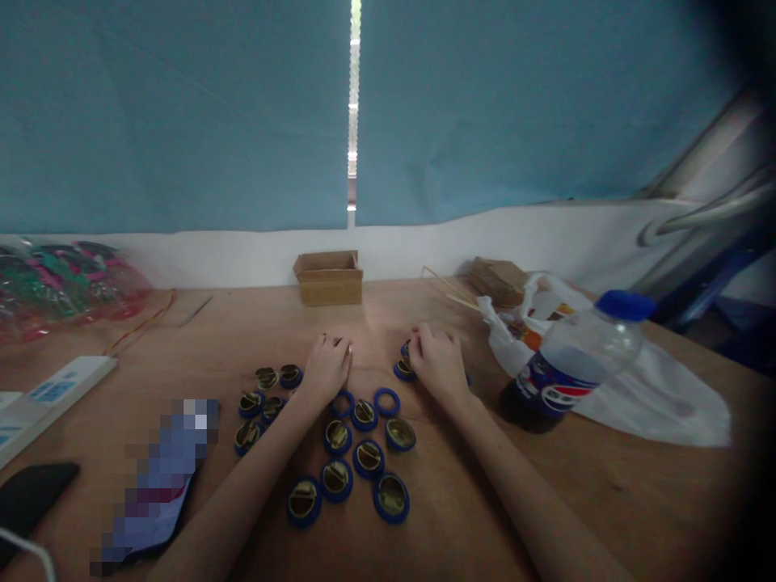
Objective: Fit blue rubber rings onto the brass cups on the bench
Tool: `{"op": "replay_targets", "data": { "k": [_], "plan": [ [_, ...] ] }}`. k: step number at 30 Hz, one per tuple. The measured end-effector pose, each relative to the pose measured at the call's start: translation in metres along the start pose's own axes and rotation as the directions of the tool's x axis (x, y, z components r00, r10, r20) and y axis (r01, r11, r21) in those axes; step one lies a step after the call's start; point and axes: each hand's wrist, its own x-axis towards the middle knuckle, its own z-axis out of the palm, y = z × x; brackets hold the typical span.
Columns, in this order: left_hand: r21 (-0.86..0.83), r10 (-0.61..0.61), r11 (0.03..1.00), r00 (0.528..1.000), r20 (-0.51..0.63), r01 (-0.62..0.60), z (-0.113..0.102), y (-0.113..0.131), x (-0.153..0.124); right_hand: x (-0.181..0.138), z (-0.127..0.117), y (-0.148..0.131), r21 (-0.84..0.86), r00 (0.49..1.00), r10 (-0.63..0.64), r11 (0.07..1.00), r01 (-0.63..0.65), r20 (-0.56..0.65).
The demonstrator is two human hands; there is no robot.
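Note:
Several small round blue rings with brass insides [352, 461] lie scattered on a wooden table [606, 501] between my forearms. My left hand [327, 365] rests near the middle with its fingers curled; what they pinch is too small to make out. My right hand [437, 361] lies a little to the right, fingers curled over one of the blue rings [403, 369] at its fingertips. More blue rings [267, 400] sit left of my left hand.
A soda bottle [573, 364] with a blue cap lies on a white plastic bag [660, 396] at the right. An open cardboard box [328, 277] stands at the back, another box [498, 279] beside it. A power strip [54, 396], a black phone [30, 497] and coloured packets [61, 279] are on the left.

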Motion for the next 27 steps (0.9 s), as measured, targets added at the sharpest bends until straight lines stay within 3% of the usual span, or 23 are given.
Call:
{"op": "replay_targets", "data": {
  "k": [4,9,12,15,17,19,22,27],
  "plan": [
    [-0.048,-0.047,0.998,0.999,-0.003,0.046,0.0,-0.001,0.008,-0.003,0.0,-0.007,0.079,0.993,-0.084,0.993,0.09,-0.083],
    [-0.19,-0.12,0.976,0.99,-0.074,0.104,-0.012,-0.002,0.004,-0.012,-0.002,-0.029,0.2,0.966,-0.247,0.945,0.259,-0.082],
    [-0.299,-0.205,0.941,0.969,-0.138,0.156,-0.024,-0.003,-0.004,-0.02,-0.001,-0.043,0.344,0.951,-0.306,0.89,0.299,-0.037],
    [-0.43,-0.277,0.883,0.948,-0.155,0.188,-0.041,-0.002,-0.02,-0.027,0.003,-0.052,0.483,0.945,-0.319,0.841,0.245,0.074],
    [-0.684,-0.381,0.705,0.913,-0.147,0.185,-0.054,0.002,-0.035,-0.028,0.008,-0.054,0.543,0.937,-0.321,0.816,0.2,0.137],
    [-0.805,-0.473,0.552,0.876,-0.088,0.217,-0.065,0.006,-0.051,-0.026,0.012,-0.055,0.58,0.941,-0.288,0.803,0.136,0.177],
    [-0.893,-0.557,0.362,0.83,0.022,0.267,-0.072,0.01,-0.071,-0.014,0.022,-0.057,0.611,0.947,-0.178,0.791,-0.025,0.269],
    [-0.948,-0.593,0.134,0.789,0.158,0.29,-0.068,0.011,-0.08,0.014,0.04,-0.073,0.589,0.903,-0.164,0.8,-0.113,0.396]
  ]
}}
